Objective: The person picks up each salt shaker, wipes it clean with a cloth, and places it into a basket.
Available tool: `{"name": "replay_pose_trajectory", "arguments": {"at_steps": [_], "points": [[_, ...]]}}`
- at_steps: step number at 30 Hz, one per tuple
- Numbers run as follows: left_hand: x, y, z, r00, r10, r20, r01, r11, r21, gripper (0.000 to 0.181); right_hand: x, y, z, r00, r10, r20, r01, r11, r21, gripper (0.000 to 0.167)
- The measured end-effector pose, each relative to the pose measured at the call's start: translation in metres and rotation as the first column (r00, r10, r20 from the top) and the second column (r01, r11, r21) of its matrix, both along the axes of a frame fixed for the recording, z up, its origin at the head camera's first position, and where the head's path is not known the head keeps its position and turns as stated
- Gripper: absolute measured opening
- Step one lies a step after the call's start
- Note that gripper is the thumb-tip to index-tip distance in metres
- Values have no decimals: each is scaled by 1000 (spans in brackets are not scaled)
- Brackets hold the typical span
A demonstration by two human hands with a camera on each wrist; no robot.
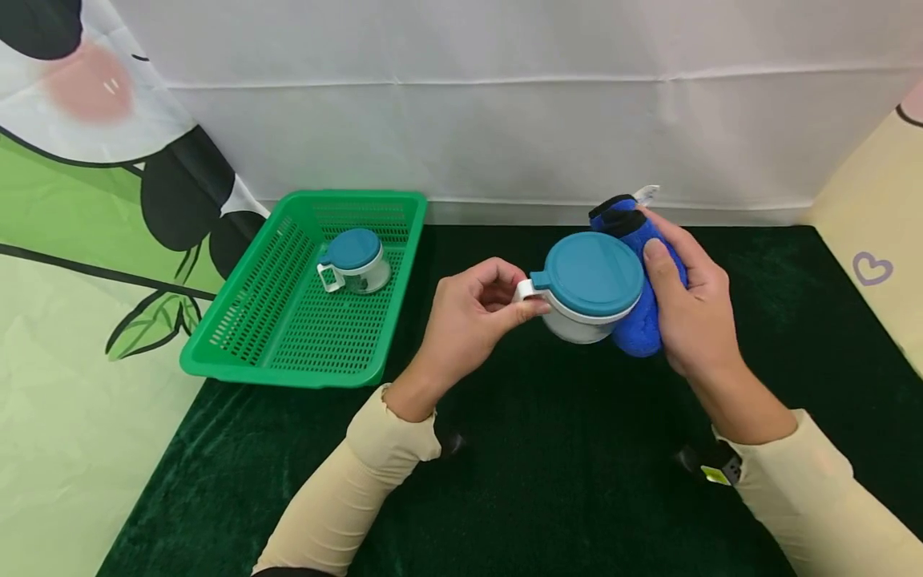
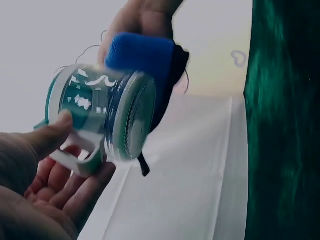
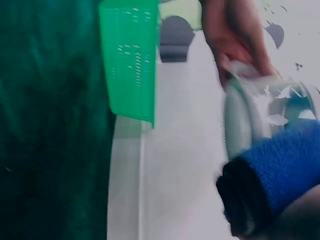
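Observation:
A clear seasoning jar point(image 1: 594, 276) with a teal lid and a white handle is held up above the dark green cloth. My left hand point(image 1: 476, 308) pinches the jar's handle between thumb and fingers. In my right hand point(image 1: 688, 296) is a folded blue cloth point(image 1: 640, 320) with black edging, pressed against the jar's right side. The left wrist view shows the jar point(image 2: 100, 110) tipped sideways in that view, its base toward the right and the blue cloth point(image 2: 140, 57) against its wall. Blur softens the jar in the right wrist view.
A green plastic basket point(image 1: 382, 353) stands on the left of the table, with a second teal-lidded jar point(image 1: 353, 260) inside. Dark green velvet point(image 1: 548, 481) covers the table. A white sheet point(image 1: 505, 144) hangs behind it, and printed cloth hangs at both sides.

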State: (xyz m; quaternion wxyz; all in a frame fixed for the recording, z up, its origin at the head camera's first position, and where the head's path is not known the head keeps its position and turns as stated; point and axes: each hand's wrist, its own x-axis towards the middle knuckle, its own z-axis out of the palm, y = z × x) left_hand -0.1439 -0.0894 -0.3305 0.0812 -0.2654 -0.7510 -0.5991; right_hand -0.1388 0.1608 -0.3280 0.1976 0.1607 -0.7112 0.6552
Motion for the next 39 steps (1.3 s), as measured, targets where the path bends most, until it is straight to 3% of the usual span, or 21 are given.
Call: {"name": "replay_pose_trajectory", "arguments": {"at_steps": [2,4,8,11,13,16,18,20,22,24,26,27,29,31,35,37,39], "points": [[0,-1,0,1000,-26,-16,26,999,-32,16,-3,9,10,989,73,128,-82,995,64,40],[-1,-2,0,999,-49,-18,48,998,-51,15,-7,15,21,973,108,204,-145,974,174,41],[-2,-3,-1,996,-85,-3,85,994,-63,15,-11,23,40,958,145,247,-229,906,356,41],[-2,-3,-2,996,-92,4,92,994,-61,15,-12,26,49,955,185,233,-264,888,376,41],[-2,-3,-3,996,-84,1,84,995,-57,15,-12,27,52,950,205,235,-276,902,331,41],[-4,-3,-4,998,-58,-17,57,997,-50,16,-13,33,52,923,279,263,-322,937,134,43],[-5,-5,-3,999,-38,-27,37,998,-46,16,-13,40,50,901,347,261,-354,935,-21,44],[-6,-6,-3,999,-24,-31,23,999,-41,16,-13,47,48,885,402,234,-379,915,-136,44],[-6,-8,-3,1000,-13,-26,12,999,-40,17,-13,51,47,901,387,197,-365,920,-142,43],[-6,-9,-5,1000,-13,-10,13,999,-34,17,-13,51,48,926,335,174,-327,942,-72,42],[-6,-8,-8,1000,-21,13,21,999,-33,17,-13,48,50,956,241,166,-260,960,101,40],[-6,-7,-10,999,-26,24,27,999,-35,17,-12,45,50,967,197,161,-227,953,200,40],[-5,-5,-14,998,-37,45,39,998,-44,17,-13,39,51,979,145,145,-191,899,393,39],[-5,-1,-17,998,-38,58,42,997,-64,17,-14,30,53,986,117,119,-164,815,556,38],[-7,6,-19,997,-14,71,21,995,-93,17,-11,14,58,993,101,53,-106,643,759,38],[-8,9,-19,997,3,74,4,995,-99,17,-6,6,60,995,99,-29,-30,543,839,37],[-10,11,-20,997,22,75,-14,994,-104,18,-1,-2,59,984,124,-126,55,461,886,38]]}}
